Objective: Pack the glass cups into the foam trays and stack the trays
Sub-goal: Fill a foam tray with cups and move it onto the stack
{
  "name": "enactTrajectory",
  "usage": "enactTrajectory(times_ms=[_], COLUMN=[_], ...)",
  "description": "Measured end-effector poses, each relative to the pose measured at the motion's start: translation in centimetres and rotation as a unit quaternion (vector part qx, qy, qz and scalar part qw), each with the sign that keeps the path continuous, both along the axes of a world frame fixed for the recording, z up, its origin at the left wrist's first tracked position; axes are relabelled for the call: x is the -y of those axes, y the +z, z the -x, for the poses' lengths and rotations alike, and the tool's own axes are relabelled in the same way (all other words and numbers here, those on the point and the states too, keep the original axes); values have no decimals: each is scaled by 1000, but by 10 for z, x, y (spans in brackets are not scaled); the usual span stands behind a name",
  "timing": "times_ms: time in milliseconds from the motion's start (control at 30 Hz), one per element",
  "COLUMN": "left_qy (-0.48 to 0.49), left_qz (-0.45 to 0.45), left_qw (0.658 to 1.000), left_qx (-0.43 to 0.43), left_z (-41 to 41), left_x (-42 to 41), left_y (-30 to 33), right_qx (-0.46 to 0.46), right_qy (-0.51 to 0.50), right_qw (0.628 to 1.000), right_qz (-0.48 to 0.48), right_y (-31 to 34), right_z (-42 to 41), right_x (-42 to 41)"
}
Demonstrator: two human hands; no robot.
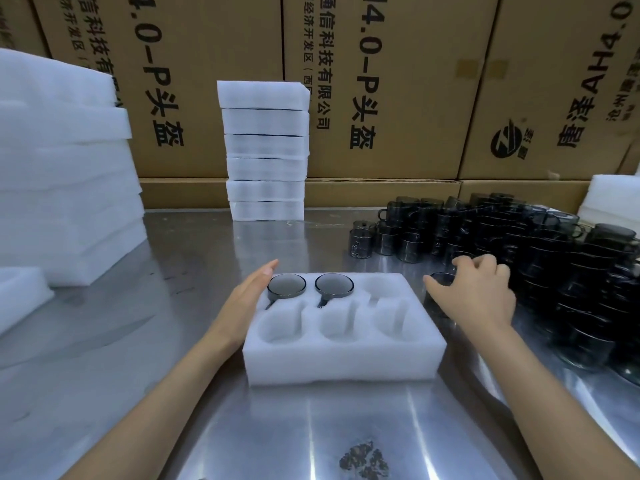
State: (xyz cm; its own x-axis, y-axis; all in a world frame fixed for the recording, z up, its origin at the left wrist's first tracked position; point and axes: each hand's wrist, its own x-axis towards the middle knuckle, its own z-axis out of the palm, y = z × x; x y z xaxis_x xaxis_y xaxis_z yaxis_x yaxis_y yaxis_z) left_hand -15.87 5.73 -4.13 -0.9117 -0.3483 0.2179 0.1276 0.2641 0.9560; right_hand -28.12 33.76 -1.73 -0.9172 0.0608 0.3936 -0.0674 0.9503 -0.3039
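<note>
A white foam tray (341,362) with several round pockets lies on the steel table in front of me. Two dark glass cups (286,285) (334,285) sit in its back-left and back-middle pockets; the other pockets are bare. My left hand (247,299) lies flat with straight fingers against the tray's left side. My right hand (476,289) curls its fingers round a dark glass cup (440,279) standing on the table just right of the tray. A big heap of dark glass cups (540,258) fills the right side of the table.
A tall stack of foam trays (265,150) stands at the back centre. More foam pieces (62,188) pile up on the left, and foam (609,199) shows at the far right. Cardboard boxes (381,81) wall off the back. A dark stain (363,460) marks the near table.
</note>
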Motion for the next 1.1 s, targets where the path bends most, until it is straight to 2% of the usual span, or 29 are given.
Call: enactTrajectory(times_ms=[67, 133, 267, 367, 667, 767, 833, 967, 1100], left_qy=[-2, 0, 9, 7, 11, 11, 11, 9, 8], left_qz=[6, 10, 26, 18, 23, 18, 13, 11, 1], left_qw=[1000, 1000, 1000, 1000, 1000, 1000, 1000, 1000, 1000], left_qx=[-1, 1, 1, 1, 5, 8, 12, 9, 10], left_z=[1, 2, 2, 2, -1, -1, -1, 0, 0], left_x=[1, 2, 2, 2, -2, -2, -2, -2, -1], left_y=[-1, -2, -2, -2, 2, 2, 3, 1, 1], right_qx=[88, 122, 97, 111, 101, 19, -17, 96, 92], right_qy=[8, 31, 88, 130, 178, 157, 103, -9, -13], right_qw=[996, 992, 987, 974, 971, 968, 972, 985, 981], right_qz=[-8, 7, 96, 145, 121, 196, 208, 145, 169], right_y=[-2, -2, 0, 0, -2, 2, 0, -8, -10], right_z=[0, 0, -1, -1, 6, 4, 5, 10, 14], right_x=[-1, -3, 1, 5, 2, 1, -1, -6, -7])
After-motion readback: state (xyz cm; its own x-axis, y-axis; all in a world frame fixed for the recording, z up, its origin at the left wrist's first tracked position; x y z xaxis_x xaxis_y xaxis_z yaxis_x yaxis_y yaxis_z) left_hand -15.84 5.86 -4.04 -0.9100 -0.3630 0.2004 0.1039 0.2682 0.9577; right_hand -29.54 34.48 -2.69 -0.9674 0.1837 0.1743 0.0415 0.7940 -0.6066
